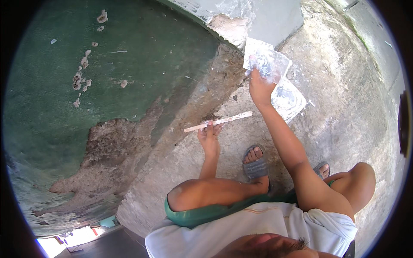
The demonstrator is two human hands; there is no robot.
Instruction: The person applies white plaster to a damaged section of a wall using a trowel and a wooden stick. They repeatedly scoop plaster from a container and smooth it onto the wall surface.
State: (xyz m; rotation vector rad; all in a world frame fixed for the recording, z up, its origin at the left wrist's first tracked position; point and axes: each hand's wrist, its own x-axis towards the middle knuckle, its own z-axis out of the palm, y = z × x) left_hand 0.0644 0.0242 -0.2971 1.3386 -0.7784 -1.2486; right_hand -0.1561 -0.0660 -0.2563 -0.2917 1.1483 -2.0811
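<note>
My left hand point(210, 134) is closed round a flat wooden stick point(235, 117), smeared with white at its right end. The stick is held nearly level above the concrete, close to the foot of the green wall. Farther out, my right hand point(261, 89) grips a clear squarish plastic piece point(275, 64) coated in white smears; whether it is a lid or a shallow tub I cannot tell. Partly behind my right wrist lies a second squarish plastic piece point(289, 101) with white paste spread over it. It rests on the floor.
The green wall point(142, 56) on the left has chipped spots and a big bare patch point(122, 144) low down. A pale wall corner point(275, 21) with broken plaster point(230, 28) stands ahead. Rough concrete floor point(344, 86) spreads right. My sandalled foot point(257, 163) is near the stick.
</note>
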